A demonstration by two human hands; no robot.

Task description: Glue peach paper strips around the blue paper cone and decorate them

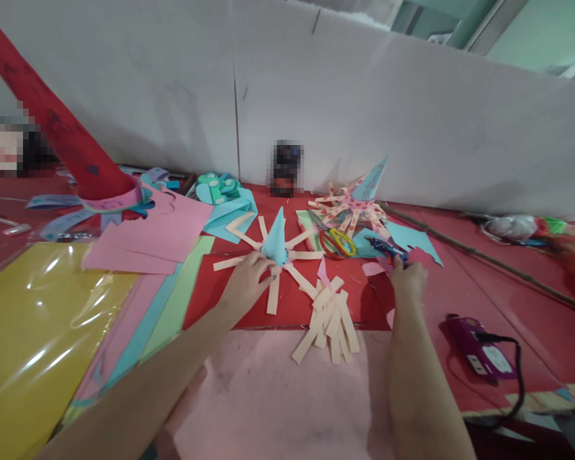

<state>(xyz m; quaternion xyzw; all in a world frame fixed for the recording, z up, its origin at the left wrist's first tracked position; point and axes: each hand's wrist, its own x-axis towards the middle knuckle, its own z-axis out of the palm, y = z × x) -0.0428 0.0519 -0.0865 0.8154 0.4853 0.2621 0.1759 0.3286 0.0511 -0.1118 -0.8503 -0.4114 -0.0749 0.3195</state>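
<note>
A light-blue paper cone (274, 240) stands on the red sheet, with cream paper strips fanning out around its base. My left hand (250, 276) is closed at the base of this cone, its fingertips over a strip. To the right, my right hand (409, 279) is closed around the rear of a dark blue glue gun (384, 246); the grip is mostly hidden by my fingers. A pile of loose cream strips (333, 318) lies between my hands. Scissors (338, 243) with red and yellow handles rest left of the glue gun.
A decorated cone with heart-patterned strips (364, 195) stands near the white wall. At left are a tall red cone (71, 128), pink paper (148, 236) and plastic-wrapped yellow sheets (38, 332). A purple power strip (479, 348) with a black cable and a long stick (483, 255) lie at right.
</note>
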